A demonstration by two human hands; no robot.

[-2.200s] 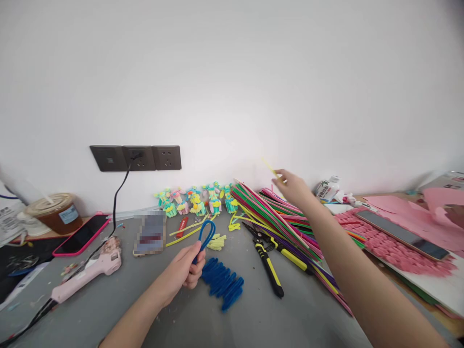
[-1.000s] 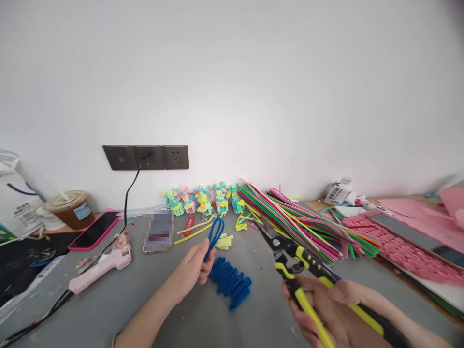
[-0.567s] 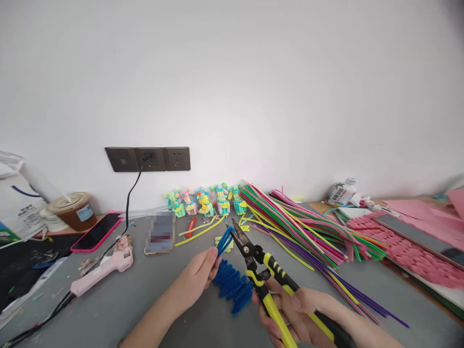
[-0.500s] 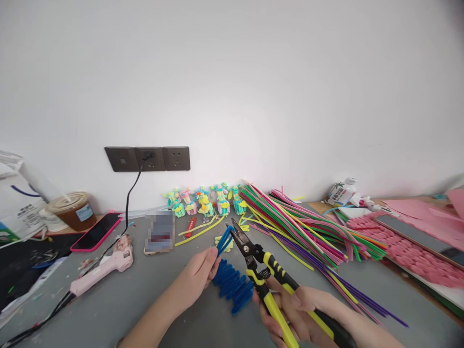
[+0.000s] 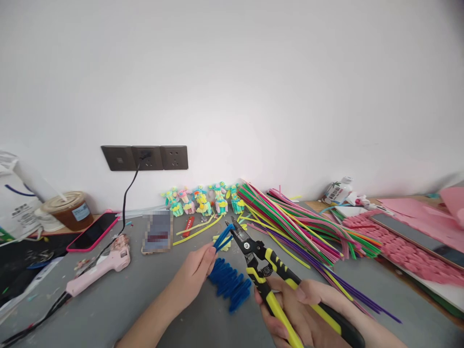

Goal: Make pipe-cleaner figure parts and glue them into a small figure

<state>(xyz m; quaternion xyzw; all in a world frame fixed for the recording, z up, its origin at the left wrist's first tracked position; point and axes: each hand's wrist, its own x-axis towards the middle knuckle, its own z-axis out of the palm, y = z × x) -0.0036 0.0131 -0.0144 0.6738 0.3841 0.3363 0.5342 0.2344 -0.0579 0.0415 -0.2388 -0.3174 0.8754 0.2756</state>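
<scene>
Between the thumb and fingers of my left hand (image 5: 198,268) is a small bunch of blue pipe cleaners (image 5: 224,238), bent at the far end. My right hand (image 5: 297,309) grips the yellow and black handles of wire-cutting pliers (image 5: 250,246). The jaws are parted, and the pipe cleaners' tip lies at them; I cannot tell if it is between the blades. Below, on the grey table, rests a pile of short blue pipe cleaner pieces (image 5: 230,285).
Several pipe-cleaner figures (image 5: 201,199) stand along the wall, beside a large bundle of coloured pipe cleaners (image 5: 290,222). On the left are a pink glue gun (image 5: 97,273), a phone (image 5: 94,231) and a drink cup (image 5: 68,210). Pink woven material (image 5: 402,246) lies on the right.
The view has shifted slightly, so the table things appear a little further left. My left hand with the blue pipe cleaners sits slightly lower-left of the pliers; both hands keep their holds.
</scene>
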